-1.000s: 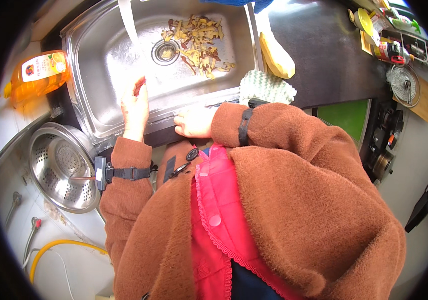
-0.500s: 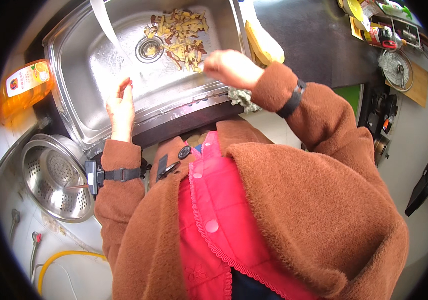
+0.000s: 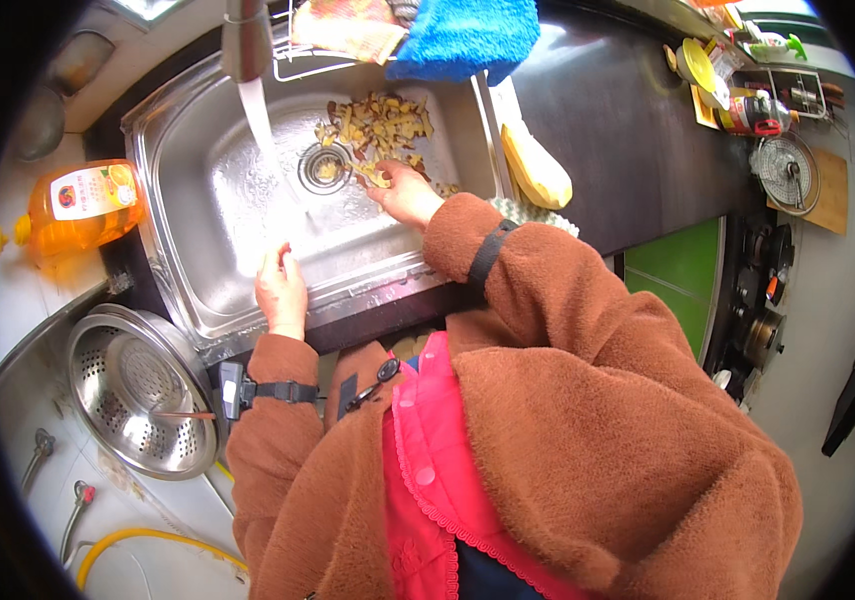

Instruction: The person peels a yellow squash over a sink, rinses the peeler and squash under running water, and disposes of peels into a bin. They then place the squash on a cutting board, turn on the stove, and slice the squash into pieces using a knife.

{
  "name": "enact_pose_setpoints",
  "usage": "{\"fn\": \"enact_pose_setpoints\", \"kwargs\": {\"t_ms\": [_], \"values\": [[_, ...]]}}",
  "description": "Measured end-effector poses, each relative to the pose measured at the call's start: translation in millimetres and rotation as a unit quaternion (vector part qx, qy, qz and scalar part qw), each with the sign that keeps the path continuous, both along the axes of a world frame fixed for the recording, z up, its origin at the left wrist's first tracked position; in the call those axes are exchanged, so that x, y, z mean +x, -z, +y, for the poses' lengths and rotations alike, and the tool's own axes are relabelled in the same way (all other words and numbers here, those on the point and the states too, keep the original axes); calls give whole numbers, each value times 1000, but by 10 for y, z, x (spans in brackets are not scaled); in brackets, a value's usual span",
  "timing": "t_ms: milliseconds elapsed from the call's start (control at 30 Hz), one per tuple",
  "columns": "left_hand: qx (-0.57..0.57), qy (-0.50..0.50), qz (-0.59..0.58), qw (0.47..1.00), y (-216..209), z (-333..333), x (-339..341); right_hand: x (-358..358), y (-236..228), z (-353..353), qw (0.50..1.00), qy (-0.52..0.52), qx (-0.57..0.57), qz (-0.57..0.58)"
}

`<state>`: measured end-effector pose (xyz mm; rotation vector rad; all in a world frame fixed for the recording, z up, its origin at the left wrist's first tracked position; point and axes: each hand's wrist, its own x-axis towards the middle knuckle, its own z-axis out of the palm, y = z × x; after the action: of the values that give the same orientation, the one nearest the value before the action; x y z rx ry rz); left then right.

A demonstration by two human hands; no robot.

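Note:
A stainless steel sink (image 3: 193, 215) lies ahead, with a pile of yellow and brown peels (image 3: 388, 122) in its far right part. White-looking water (image 3: 257, 120) runs from the faucet (image 3: 246, 45) into the basin, left of the round drain (image 3: 325, 168). My right hand (image 3: 408, 195) is down in the basin right of the drain, fingers curled round some peels at the near edge of the pile. Over the sink's front part, my left hand (image 3: 282, 290) has its fingers loosely bent and apart, with nothing seen in them.
An orange soap bottle (image 3: 83, 205) stands left of the sink, and a steel colander (image 3: 143, 390) sits below it. Right of the sink lies a pale yellow, long vegetable (image 3: 538, 170) on the dark counter (image 3: 628, 130). A blue cloth (image 3: 468, 38) hangs behind the basin.
My right hand has moved down and left to the peels in the sink. The view has shifted, so the faucet and blue cloth show now. My left hand stays over the sink's front.

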<state>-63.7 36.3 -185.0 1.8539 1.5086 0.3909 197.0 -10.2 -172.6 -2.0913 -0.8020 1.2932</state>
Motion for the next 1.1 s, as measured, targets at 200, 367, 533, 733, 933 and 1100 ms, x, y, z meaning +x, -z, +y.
{"fn": "enact_pose_setpoints", "kwargs": {"t_ms": [200,367,533,733,933,1100], "values": [[49,-26,38,998,-50,40,-94,-14,-122,453,973,172,136,69],[111,14,27,993,-42,19,-71,569,-265,726,885,278,311,-205],[97,9,4,995,-74,3,-46,981,-234,884,895,187,304,-269],[108,25,6,994,-118,9,-18,813,-73,858,891,137,284,-325],[99,18,0,995,-148,15,-10,799,587,390,947,159,-25,-276],[110,15,-1,994,-166,13,-9,773,1205,-126,856,-292,-372,-210]]}}
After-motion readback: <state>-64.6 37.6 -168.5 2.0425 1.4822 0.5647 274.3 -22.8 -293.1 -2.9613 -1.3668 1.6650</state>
